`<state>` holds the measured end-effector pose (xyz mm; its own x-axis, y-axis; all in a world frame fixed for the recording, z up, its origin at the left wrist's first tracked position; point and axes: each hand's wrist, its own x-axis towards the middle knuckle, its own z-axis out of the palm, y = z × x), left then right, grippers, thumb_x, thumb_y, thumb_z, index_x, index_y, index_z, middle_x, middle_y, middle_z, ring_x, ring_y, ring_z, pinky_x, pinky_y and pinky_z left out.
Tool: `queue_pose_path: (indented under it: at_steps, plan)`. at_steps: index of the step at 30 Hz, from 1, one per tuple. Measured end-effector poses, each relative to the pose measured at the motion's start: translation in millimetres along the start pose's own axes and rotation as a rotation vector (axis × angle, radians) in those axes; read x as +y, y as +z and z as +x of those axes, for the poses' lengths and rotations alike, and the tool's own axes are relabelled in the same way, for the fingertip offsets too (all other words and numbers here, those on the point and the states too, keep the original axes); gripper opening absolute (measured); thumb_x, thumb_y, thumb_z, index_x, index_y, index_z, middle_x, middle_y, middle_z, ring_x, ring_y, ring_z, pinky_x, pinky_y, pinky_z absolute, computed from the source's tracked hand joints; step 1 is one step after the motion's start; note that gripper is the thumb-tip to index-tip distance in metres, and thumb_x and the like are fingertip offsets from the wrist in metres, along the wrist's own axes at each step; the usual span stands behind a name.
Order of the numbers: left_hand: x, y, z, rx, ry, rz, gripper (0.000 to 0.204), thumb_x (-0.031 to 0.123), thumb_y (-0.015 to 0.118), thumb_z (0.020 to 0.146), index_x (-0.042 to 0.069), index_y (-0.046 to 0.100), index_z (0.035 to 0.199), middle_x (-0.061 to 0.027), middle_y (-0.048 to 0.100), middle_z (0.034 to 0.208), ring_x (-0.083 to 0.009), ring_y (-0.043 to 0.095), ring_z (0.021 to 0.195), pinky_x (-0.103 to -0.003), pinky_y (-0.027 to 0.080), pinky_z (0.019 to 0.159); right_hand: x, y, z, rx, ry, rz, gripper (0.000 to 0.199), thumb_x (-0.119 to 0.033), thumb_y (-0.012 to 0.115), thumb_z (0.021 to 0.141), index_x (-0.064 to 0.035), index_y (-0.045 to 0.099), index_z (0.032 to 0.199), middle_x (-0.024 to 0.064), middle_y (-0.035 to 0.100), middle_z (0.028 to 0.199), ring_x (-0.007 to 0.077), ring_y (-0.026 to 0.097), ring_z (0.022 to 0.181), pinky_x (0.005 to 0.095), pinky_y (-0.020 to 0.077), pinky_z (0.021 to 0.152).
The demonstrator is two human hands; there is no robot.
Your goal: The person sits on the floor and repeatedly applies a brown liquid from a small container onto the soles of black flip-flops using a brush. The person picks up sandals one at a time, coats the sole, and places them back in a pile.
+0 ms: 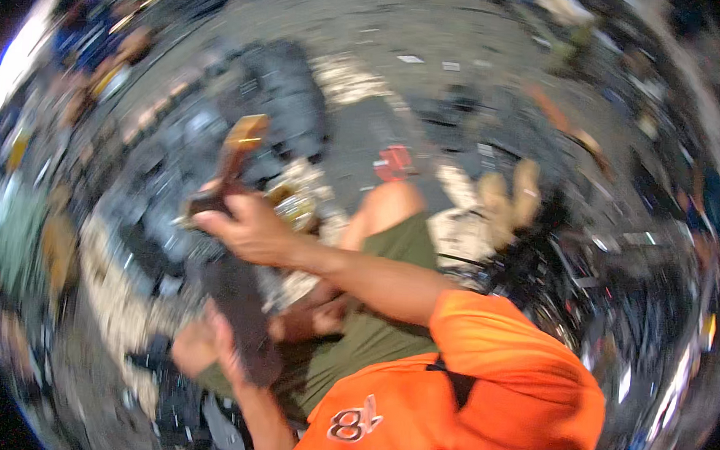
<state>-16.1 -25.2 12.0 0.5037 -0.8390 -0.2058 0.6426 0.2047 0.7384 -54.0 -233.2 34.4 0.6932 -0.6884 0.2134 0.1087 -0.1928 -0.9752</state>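
My right hand is closed around a dark reddish-brown tool with a yellowish end pointing away from me; blur hides its exact kind. Below it, a dark grey flat piece slants over my lap. My left hand grips this piece along its left edge, with some fingers hidden. A shiny, yellowish container stands just right of my right hand. Farther right, a small red object lies on a dark grey board, beyond my knee.
Dark grey pieces are heaped on the left, and a black bundle lies behind them. Tan objects and black clutter are on the right. Another person sits at the far left. Pale matting shows on the floor.
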Motion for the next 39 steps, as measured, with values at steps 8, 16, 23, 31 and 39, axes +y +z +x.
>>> queue_pose_path:
  at_steps: [8,16,23,31,39]
  plan:
    - [-23,-1,11,-0.009,0.013,0.104,0.051,0.042,0.05,0.098,0.012,0.043,0.139,-0.011,0.056,0.124,-0.026,0.06,0.099,-0.04,0.055,0.081,11,-31,-39,0.091,0.017,0.207,0.042,-0.03,0.067,0.092,-0.0002,0.054,0.119,0.0061,0.062,0.105,0.0134,0.057,0.101,0.0325,0.0447,0.093]
    - [-4,0,9,0.076,-0.002,-0.031,0.052,0.049,0.046,0.099,0.008,0.051,0.131,-0.0123,0.063,0.112,-0.0274,0.064,0.087,-0.041,0.056,0.076,11,-22,-4,-0.085,-0.375,0.068,0.033,-0.028,0.068,0.09,-0.0068,0.056,0.113,0.0108,0.06,0.101,0.0224,0.059,0.102,0.0353,0.0461,0.091]
    - [7,14,39,0.179,0.189,-0.465,0.046,0.042,0.042,0.103,0.01,0.052,0.134,-0.0115,0.063,0.122,-0.0286,0.062,0.106,-0.044,0.051,0.093,5,14,-107,-0.066,-0.012,0.044,0.037,-0.021,0.067,0.092,-0.0009,0.055,0.121,0.0127,0.063,0.113,0.0238,0.06,0.107,0.0359,0.0463,0.094]
    - [-6,-27,85,0.049,0.252,-0.442,0.044,0.039,0.048,0.101,0.024,0.045,0.142,-0.0055,0.058,0.129,-0.0247,0.058,0.109,-0.04,0.048,0.095,-10,15,-127,-0.315,-0.028,0.068,0.026,-0.016,0.071,0.088,-0.0032,0.064,0.109,0.0121,0.066,0.104,0.0243,0.062,0.1,0.0361,0.0473,0.088]
    - [-39,60,50,-0.001,0.076,-0.584,0.055,0.04,0.033,0.105,0.009,0.028,0.15,-0.005,0.038,0.151,-0.0233,0.033,0.139,-0.042,0.022,0.118,6,-19,-12,0.053,-0.635,-0.291,0.035,-0.014,0.072,0.084,-0.004,0.057,0.114,0.0149,0.061,0.105,0.0332,0.06,0.096,0.0409,0.0478,0.082]
